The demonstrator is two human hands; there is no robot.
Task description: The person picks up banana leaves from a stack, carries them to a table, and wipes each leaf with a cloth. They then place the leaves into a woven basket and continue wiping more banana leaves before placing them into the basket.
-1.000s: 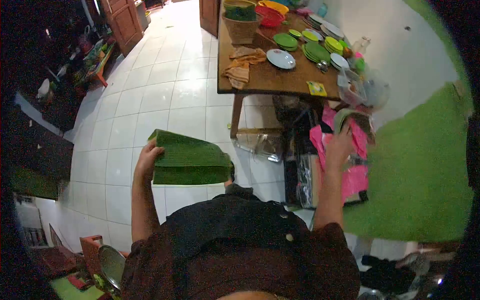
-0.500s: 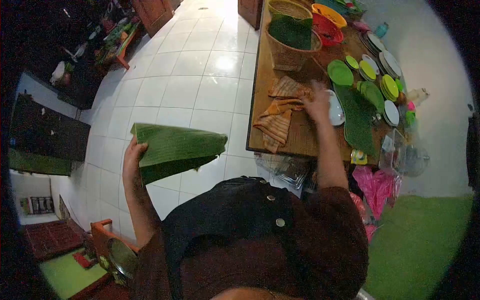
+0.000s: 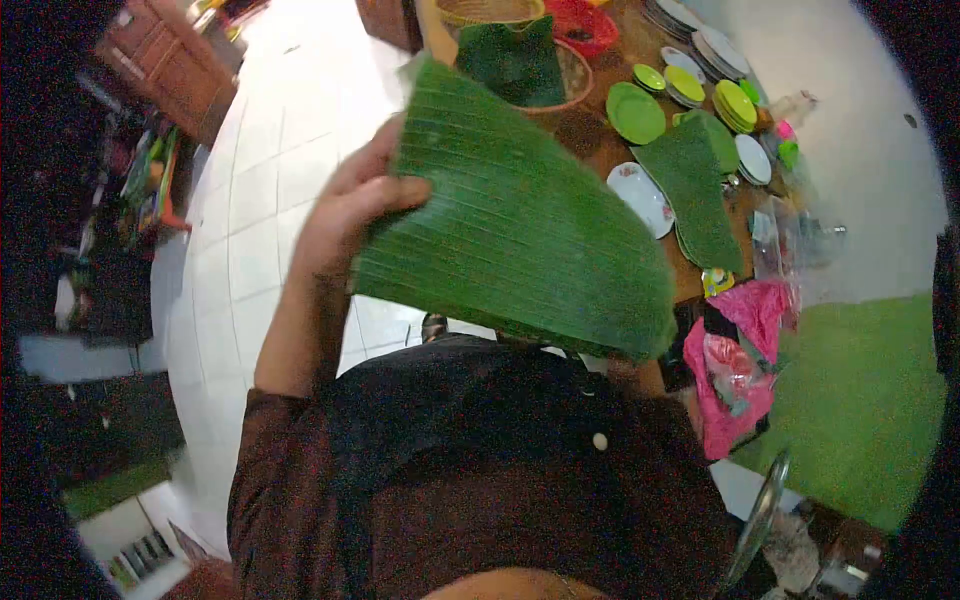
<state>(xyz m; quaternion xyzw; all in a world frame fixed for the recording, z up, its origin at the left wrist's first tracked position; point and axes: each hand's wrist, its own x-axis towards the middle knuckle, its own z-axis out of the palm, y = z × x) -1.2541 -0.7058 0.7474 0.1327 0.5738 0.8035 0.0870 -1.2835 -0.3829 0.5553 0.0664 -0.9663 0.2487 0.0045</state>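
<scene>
A large piece of banana leaf (image 3: 520,220) spreads in front of my body, its ribbed green face toward me. My left hand (image 3: 360,200) is closed on its left edge, the thumb on the near face. Behind the leaf my right hand is hidden. Only a bit of my right forearm (image 3: 640,376) shows below the leaf's lower right corner, so what that hand holds or touches cannot be seen. Past the leaf's right edge, a white plate with a floral pattern (image 3: 642,198) lies on the wooden table (image 3: 690,286).
More cut leaf pieces (image 3: 690,190) lie on the table beside green plates (image 3: 636,113) and stacked plates. A leaf-lined woven basket (image 3: 575,85) and a red basket (image 3: 583,25) stand at the far end. Pink plastic bags (image 3: 750,310) hang by the near edge. White floor tiles (image 3: 250,240) extend left.
My left hand has brought the leaf up and right, in front of me. My right arm has drawn back from the striped orange cloth, which is now out of sight. The view has shifted.
</scene>
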